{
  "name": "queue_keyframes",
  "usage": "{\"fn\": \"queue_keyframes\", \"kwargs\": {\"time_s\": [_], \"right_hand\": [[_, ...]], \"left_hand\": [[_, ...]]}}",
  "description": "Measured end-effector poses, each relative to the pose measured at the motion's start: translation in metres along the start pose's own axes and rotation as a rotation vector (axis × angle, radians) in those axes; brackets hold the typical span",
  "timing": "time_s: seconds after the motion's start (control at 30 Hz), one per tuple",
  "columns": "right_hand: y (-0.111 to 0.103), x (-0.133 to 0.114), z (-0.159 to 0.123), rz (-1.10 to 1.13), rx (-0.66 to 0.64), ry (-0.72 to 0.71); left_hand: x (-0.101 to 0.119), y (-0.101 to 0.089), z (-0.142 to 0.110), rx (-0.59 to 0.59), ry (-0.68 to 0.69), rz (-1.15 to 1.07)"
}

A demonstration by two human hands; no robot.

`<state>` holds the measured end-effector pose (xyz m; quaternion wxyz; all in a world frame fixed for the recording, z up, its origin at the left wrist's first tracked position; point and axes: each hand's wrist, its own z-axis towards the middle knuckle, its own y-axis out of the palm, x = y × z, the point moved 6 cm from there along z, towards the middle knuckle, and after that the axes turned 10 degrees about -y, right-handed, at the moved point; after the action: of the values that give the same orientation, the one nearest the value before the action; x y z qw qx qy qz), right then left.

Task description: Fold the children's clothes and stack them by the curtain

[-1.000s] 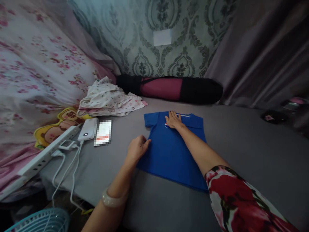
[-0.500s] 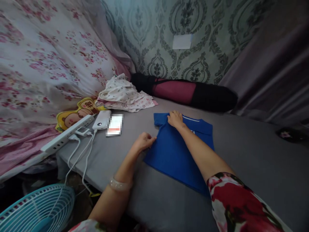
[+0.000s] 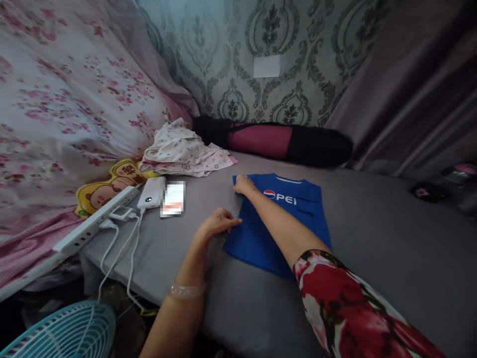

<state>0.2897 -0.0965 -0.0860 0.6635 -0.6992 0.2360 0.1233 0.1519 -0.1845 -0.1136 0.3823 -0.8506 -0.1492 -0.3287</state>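
Blue T-shirt (image 3: 257,243) on grey-sheeted bed (image 3: 383,258): one side turned in, one spread

Garment: laid chest up, collar toward the bed's back edge, hem toward its near edge; nearer the near edge than the wall.

Condition: roughly half done, by judgement. Done: smoothed flat; side facing the bed's right end apparently doubled inward, sleeve included, to judge by the chest lettering (image 3: 286,199) cut off partway. Left to do: side and short sleeve (image 3: 235,179) facing the bed's left edge, not turned in; lower body at full length, with no crosswise fold visible. Part of the front hidden under a forearm.

Left hand (image 3: 220,222): low over the sheet, just outside the garment's left side; wrist bent inward, thumb and forefinger drawn together on the side edge, apparently pinching cloth. Forearm rising from the near edge, bangle (image 3: 186,291) above the wrist.

Right hand (image 3: 246,186): across at the left-hand sleeve; knuckles up, fingers bent down and inward, grip apparently closed on sleeve cloth, fingertips partly hidden. Forearm slanting over the chest from near right to far left; floral cuff (image 3: 316,261) at about the elbow.

Adjacent: heap of printed clothes (image 3: 186,149), toward the bed's back left corner, well apart from both hands.
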Motion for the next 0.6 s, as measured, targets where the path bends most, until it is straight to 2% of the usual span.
{"fn": "queue_keyframes", "kwargs": {"time_s": [0.13,0.3,0.43,0.6], "right_hand": [[-0.008,0.016,0.0,0.201,0.073,0.034],[-0.022,0.047,-0.005,0.573,0.219,0.097],[-0.038,0.08,-0.02,0.83,0.352,0.176],[-0.046,0.115,-0.049,1.036,0.443,0.249]], "left_hand": [[0.002,0.003,-0.001,-0.04,0.017,-0.036],[0.004,0.004,-0.002,-0.031,0.016,-0.055],[0.008,0.004,-0.004,0.017,0.039,-0.083],[0.02,0.008,-0.011,0.054,0.102,-0.138]]}}
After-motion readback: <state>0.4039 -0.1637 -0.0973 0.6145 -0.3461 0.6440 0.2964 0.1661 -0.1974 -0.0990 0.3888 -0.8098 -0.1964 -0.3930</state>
